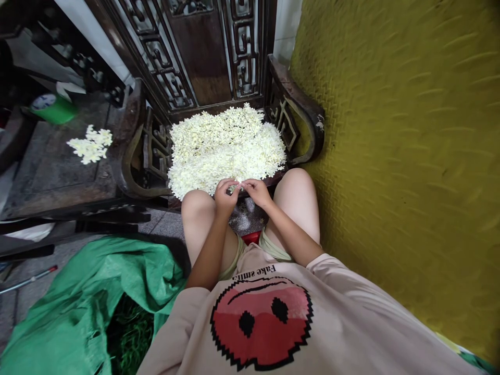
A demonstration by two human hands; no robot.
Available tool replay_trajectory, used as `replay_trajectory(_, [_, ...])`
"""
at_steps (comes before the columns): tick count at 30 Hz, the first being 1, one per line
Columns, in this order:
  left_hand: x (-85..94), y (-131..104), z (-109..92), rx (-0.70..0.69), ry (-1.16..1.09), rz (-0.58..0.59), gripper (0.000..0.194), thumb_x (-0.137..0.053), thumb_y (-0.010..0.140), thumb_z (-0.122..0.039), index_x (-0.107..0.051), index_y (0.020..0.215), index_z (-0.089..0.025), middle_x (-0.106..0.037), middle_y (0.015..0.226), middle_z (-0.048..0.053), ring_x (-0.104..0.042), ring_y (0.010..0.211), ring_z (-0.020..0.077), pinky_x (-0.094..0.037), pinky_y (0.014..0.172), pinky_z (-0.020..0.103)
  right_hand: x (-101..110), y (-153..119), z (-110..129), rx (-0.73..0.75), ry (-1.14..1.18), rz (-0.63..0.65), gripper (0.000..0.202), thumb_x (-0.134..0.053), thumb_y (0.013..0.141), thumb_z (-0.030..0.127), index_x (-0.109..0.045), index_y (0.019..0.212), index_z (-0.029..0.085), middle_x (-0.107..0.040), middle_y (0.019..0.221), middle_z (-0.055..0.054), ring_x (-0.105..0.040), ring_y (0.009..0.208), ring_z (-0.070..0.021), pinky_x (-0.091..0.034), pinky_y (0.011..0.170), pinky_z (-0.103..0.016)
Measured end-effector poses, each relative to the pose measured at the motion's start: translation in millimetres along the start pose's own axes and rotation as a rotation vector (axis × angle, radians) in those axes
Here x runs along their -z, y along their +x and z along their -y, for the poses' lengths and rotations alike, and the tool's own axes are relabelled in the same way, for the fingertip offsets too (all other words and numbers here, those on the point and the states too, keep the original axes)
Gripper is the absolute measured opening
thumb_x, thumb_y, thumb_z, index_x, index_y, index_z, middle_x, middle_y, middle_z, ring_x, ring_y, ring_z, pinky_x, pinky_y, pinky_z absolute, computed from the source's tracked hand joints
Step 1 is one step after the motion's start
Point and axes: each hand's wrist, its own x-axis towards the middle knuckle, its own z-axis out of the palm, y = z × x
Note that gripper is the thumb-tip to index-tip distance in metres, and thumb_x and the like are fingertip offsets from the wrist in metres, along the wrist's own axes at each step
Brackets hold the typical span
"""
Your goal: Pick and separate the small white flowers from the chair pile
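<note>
**Both hands working one small blossom at the edge of the flower heap**

I have my left hand [225, 197] and right hand [255, 191] brought together between my knees, just at the near edge of the big pile of white flowers [226, 148] spread over the seat of the carved wooden chair [300, 112]. The fingers of both hands are pinched shut on a single small flower [236, 186], held between the two sets of fingertips; it is too small for me to make out more.

I judge this as the middle of handling one blossom, with most of the heap untouched. The next move calls for a light, steady pinch so the petals do not crush.

A smaller cluster of flowers [90, 144] lies on the dark bench [50, 172] to my left, well apart. A green sack [89, 297] sits open on the floor by my left knee.
</note>
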Motion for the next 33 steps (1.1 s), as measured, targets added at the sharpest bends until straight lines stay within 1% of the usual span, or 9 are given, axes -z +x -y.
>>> replay_trajectory(3, [0.4,0,1,-0.035,0.035,0.03,0.007,-0.067,0.072,-0.027,-0.07,0.075,-0.022,-0.066,0.096,0.006,-0.059,0.099,0.0222,-0.04,0.097,0.037,1,0,1,0.006,-0.003,0.005,0.038,-0.055,0.079,0.05,-0.071,0.075,0.016,-0.066,0.069,-0.003,-0.056,0.067,-0.015,-0.042,0.066,-0.026])
replay_trajectory(7, [-0.4,0,2,-0.041,0.028,0.044,0.007,-0.066,0.073,-0.027,-0.071,0.075,-0.022,-0.068,0.092,0.006,-0.061,0.096,0.022,-0.041,0.095,0.037,2,0,1,0.002,0.017,0.011,0.038,-0.056,0.078,0.05,-0.071,0.074,0.016,-0.067,0.071,-0.004,-0.057,0.069,-0.0156,-0.043,0.068,-0.027])
replay_trajectory(12, [-1.1,1,0,0.057,-0.063,0.014,0.008,-0.07,0.069,-0.03,-0.07,0.07,-0.021,-0.068,0.083,0.005,-0.061,0.087,0.0204,-0.044,0.088,0.034,3,1,0,-0.016,0.034,0.017,0.037,-0.056,0.078,0.05,-0.071,0.074,0.016,-0.068,0.072,-0.004,-0.057,0.07,-0.0159,-0.043,0.069,-0.027])
replay_trajectory(18, [-1.6,2,5,0.165,-0.154,0.017,0.012,-0.071,0.066,-0.03,-0.07,0.07,-0.019,-0.067,0.082,0.006,-0.061,0.082,0.0185,-0.044,0.074,0.029,2,1,-2,-0.012,0.037,0.033,0.037,-0.056,0.078,0.05,-0.07,0.074,0.016,-0.067,0.069,-0.003,-0.056,0.068,-0.0157,-0.043,0.068,-0.027])
replay_trajectory(26, [-3.8,3,13,0.232,-0.223,0.013,0.019,-0.073,0.062,-0.035,-0.069,0.07,-0.018,-0.068,0.079,0.005,-0.06,0.077,0.018,-0.045,0.073,0.03,1,1,-2,-0.027,0.067,0.031,0.036,-0.059,0.076,0.051,-0.07,0.072,0.017,-0.064,0.066,-0.002,-0.054,0.065,-0.015,-0.042,0.067,-0.027])
replay_trajectory(33, [-5.1,4,17,0.283,-0.275,-0.003,0.021,-0.075,0.059,-0.035,-0.068,0.068,-0.017,-0.067,0.076,0.005,-0.06,0.073,0.017,-0.045,0.073,0.03,0,0,-2,-0.029,0.062,0.037,0.034,-0.058,0.077,0.047,-0.07,0.073,0.016,-0.065,0.07,-0.003,-0.054,0.066,-0.0147,-0.041,0.065,-0.026])
